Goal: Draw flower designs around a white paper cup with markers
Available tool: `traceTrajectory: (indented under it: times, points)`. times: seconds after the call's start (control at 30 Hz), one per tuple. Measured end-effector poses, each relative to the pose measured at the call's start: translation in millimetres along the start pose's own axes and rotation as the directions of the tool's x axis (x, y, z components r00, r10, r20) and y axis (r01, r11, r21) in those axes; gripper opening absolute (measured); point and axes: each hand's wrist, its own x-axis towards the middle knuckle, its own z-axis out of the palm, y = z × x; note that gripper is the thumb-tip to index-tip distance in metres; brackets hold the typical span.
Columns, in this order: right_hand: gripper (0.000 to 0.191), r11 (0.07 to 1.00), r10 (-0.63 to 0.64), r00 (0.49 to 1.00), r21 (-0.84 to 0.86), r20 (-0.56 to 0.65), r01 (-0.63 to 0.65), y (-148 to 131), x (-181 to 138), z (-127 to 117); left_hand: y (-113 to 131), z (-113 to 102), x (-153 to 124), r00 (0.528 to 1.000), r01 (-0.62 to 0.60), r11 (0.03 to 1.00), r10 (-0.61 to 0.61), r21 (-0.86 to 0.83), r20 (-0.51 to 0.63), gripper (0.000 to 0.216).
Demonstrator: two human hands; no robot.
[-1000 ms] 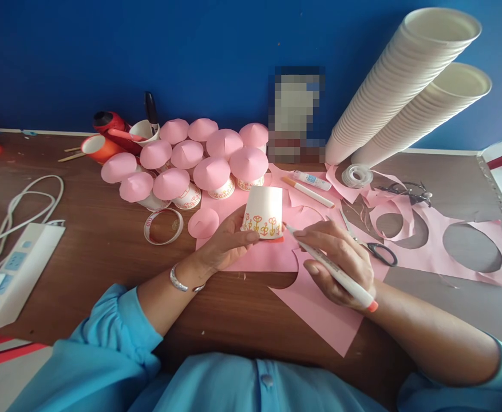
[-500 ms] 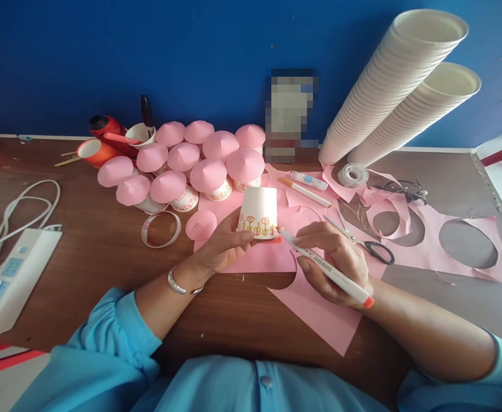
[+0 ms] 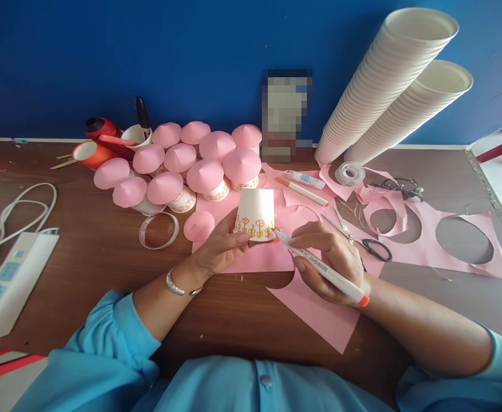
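Both fingers (image 3: pixel 242 236) closed — cup (image 3: pixel 255 213), marker (image 3: pixel 323 269).

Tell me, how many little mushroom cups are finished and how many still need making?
About a dozen cups with pink paper caps already stand in a cluster at the back. Right now the left hand holds an upturned paper cup with a row of flowers drawn along its rim, and the right hand puts a marker to it. One loose pink cap lies nearby. Two long stacks of plain cups remain undecorated.
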Motion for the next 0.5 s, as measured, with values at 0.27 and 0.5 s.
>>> traceTrajectory:
  times: [0.27,0.5]
  points:
    - [0.021,1.000,0.020,0.999,0.001,0.028,-0.020,-0.7,0.7,-0.5,0.1,0.2,0.2,1.000,-0.020,0.999,0.020,-0.031,0.023,0.046]
    - [0.021,1.000,0.014,1.000,0.006,0.023,-0.014,1.2,0.2,-0.1,0.7,1.3,-0.1,1.000,-0.005,0.999,0.005,-0.034,0.008,0.045]
